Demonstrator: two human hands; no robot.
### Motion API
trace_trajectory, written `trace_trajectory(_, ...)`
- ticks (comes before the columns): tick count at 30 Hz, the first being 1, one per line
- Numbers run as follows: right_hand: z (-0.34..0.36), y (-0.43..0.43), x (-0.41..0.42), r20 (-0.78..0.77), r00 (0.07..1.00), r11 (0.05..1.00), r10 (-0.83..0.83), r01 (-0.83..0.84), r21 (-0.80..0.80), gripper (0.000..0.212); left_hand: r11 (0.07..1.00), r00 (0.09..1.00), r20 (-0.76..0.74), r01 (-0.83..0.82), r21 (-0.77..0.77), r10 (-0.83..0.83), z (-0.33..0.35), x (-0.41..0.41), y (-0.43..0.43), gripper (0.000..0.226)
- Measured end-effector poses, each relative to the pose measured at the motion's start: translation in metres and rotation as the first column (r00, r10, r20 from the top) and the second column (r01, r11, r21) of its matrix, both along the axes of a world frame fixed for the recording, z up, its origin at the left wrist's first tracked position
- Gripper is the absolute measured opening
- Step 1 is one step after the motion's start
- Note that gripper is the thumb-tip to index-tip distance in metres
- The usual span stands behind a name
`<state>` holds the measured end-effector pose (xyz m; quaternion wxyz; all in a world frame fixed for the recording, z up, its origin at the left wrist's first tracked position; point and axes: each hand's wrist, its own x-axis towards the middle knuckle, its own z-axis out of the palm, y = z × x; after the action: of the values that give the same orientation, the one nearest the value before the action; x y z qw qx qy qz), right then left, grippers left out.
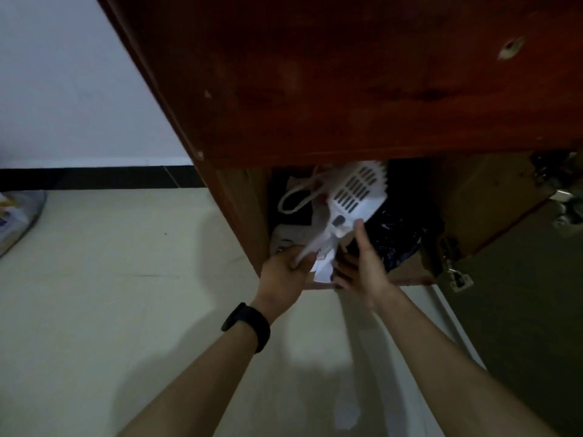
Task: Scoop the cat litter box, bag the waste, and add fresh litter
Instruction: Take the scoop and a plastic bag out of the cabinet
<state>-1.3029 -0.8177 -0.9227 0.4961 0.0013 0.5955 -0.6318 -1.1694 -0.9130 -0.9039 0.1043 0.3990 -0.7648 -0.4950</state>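
Note:
A white slotted litter scoop sticks up in the low opening of a dark wooden cabinet. My left hand, with a black band on its wrist, grips the scoop's handle near the cabinet's front edge. My right hand lies with straight fingers beside the scoop, its thumb touching the scoop's lower edge. A dark shiny plastic bag lies behind my right hand inside the cabinet. No litter box is in view.
A white cord loop and some white paper sit in the cabinet. The open cabinet door with metal hinges stands at the right. Pale floor spreads to the left, with a bagged item at the far left.

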Motion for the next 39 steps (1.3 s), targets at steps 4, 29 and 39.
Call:
trace_trajectory(4, 0.031, 0.006, -0.001, 0.193, 0.977, 0.981, -0.086, 0.117, -0.155, 0.043, 0.984, 0.995, 0.018, 0.094, 0.15, -0.097, 0.035, 0.029, 0.009, 0.022)
trace_trajectory(29, 0.141, 0.174, 0.064, -0.186, 0.964, 0.976, 0.193, -0.168, 0.138, 0.022, 0.871, 0.963, 0.008, 0.239, 0.429, -0.269, 0.169, 0.048, 0.106, 0.035)
trace_trajectory(39, 0.219, 0.227, 0.063, -0.778, 0.557, 0.95, 0.289, -0.066, 0.305, 0.04, 0.954, 0.95, 0.229, 0.252, -0.16, -0.213, 0.179, 0.033, 0.107, 0.008)
